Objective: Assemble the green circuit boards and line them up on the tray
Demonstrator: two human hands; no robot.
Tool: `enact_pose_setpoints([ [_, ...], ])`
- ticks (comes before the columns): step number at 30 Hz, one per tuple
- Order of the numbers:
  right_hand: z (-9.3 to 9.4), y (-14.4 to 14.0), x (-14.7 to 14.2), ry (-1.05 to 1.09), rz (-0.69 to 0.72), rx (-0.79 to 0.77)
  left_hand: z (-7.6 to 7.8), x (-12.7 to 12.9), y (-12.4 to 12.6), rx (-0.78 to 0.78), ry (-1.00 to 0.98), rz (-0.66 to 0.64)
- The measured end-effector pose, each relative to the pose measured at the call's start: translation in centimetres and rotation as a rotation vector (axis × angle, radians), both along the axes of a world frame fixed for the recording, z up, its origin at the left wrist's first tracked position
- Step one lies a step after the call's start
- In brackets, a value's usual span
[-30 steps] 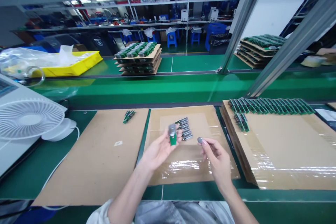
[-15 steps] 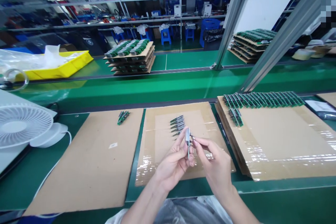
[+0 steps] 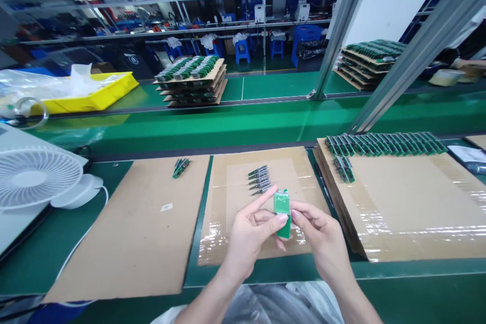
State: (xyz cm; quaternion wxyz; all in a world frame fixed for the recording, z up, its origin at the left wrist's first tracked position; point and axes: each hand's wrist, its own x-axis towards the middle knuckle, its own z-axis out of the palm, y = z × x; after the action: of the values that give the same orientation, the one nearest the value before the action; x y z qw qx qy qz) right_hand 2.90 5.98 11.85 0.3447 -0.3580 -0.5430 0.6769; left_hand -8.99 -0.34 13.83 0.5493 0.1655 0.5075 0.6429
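Both hands gripped one small green board point(image 3: 283, 211) above the middle cardboard point(image 3: 235, 243), now turned flat-face to the camera where half a second earlier it showed edge-on. Left hand point(image 3: 252, 230) and right hand point(image 3: 319, 233) pinched its sides. Fingers hid its lower edge; the coin cell seen before could not be made out.

Lighting: bright, even, from overhead; ceiling strips show beyond the yellow tray point(image 3: 94, 92). Shadows: faint and soft. Glare: white streaks on the taped cardboard sheet point(image 3: 413, 202) well right of the tray. Distortion: wide-angle bowing of frame posts at the edges. Focus: sharp near, hazier behind the tray.
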Motion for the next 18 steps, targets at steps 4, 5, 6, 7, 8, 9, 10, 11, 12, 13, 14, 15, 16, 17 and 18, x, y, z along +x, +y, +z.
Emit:
enact_pose_setpoints([
  [4,-0.53,0.09,0.20,0.151,0.081,-0.195,0.53,0.42,-0.30,-0.021,0.061,0.031],
  [5,-0.57,0.11,0.21,0.173,0.089,-0.217,0.60,0.52,-0.36,-0.025,0.071,0.042],
  [6,-0.56,0.13,0.22,0.191,0.097,-0.233,0.64,0.62,-0.42,-0.028,0.079,0.052],
  [7,-0.52,0.15,0.22,0.206,0.106,-0.248,0.67,0.69,-0.48,-0.030,0.085,0.062],
  [8,-0.47,0.17,0.20,0.212,0.116,-0.259,0.68,0.75,-0.52,-0.032,0.089,0.066],
  [9,-0.41,0.18,0.18,0.210,0.125,-0.265,0.68,0.79,-0.56,-0.035,0.092,0.067],
  [10,-0.37,0.19,0.15,0.203,0.135,-0.267,0.67,0.80,-0.58,-0.038,0.095,0.067],
  [11,-0.34,0.18,0.11,0.192,0.142,-0.266,0.65,0.79,-0.60,-0.042,0.097,0.066],
  [12,-0.34,0.15,0.07,0.183,0.145,-0.266,0.62,0.77,-0.62,-0.047,0.099,0.066],
  [13,-0.38,0.10,0.01,0.180,0.142,-0.268,0.58,0.75,-0.63,-0.051,0.100,0.066],
  [14,-0.44,0.04,-0.06,0.187,0.134,-0.273,0.53,0.75,-0.65,-0.053,0.101,0.067],
  [15,-0.54,-0.03,-0.13,0.201,0.124,-0.283,0.46,0.77,-0.68,-0.053,0.100,0.067],
  [16,-0.67,-0.09,-0.22,0.217,0.112,-0.294,0.38,0.81,-0.72,-0.051,0.100,0.065],
  [17,-0.84,-0.14,-0.31,0.231,0.100,-0.304,0.28,0.88,-0.76,-0.047,0.099,0.060],
  [18,-1.04,-0.16,-0.42,0.240,0.094,-0.310,0.17,0.96,-0.77,-0.043,0.103,0.050],
])
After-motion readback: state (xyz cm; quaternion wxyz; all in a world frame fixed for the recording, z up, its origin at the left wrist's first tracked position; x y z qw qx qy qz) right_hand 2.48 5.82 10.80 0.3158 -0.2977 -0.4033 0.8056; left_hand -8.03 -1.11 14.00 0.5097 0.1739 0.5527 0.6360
